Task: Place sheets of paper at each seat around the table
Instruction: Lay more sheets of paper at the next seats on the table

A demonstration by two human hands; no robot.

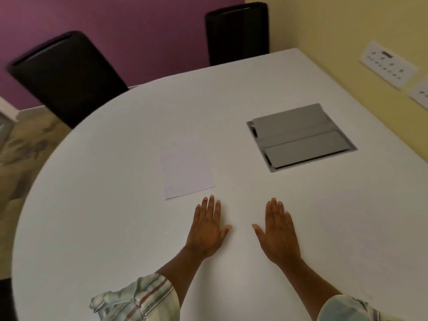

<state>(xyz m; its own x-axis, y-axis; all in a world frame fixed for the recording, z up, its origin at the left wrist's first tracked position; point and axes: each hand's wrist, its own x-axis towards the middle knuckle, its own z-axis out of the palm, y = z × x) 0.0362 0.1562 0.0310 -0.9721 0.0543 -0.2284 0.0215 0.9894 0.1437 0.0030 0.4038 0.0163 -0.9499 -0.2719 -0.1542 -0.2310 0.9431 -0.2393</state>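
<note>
White paper (186,173), one sheet or a thin stack, lies flat near the middle of the white round-edged table (97,205). My left hand (207,228) rests palm down on the tabletop just below and right of the paper, not touching it. Beside it, my right hand (279,232) also lies flat, palm down, holding nothing. Both hands have their fingers stretched out. Two black chairs stand at the far side of the table: one at the far left (67,75) and one at the far middle (237,33).
A grey cable hatch (301,137) with two lids is set into the tabletop to the right of the paper. Wall sockets (388,64) sit on the yellow wall at right. A purple wall is behind the chairs. Patterned carpet (20,158) shows at left.
</note>
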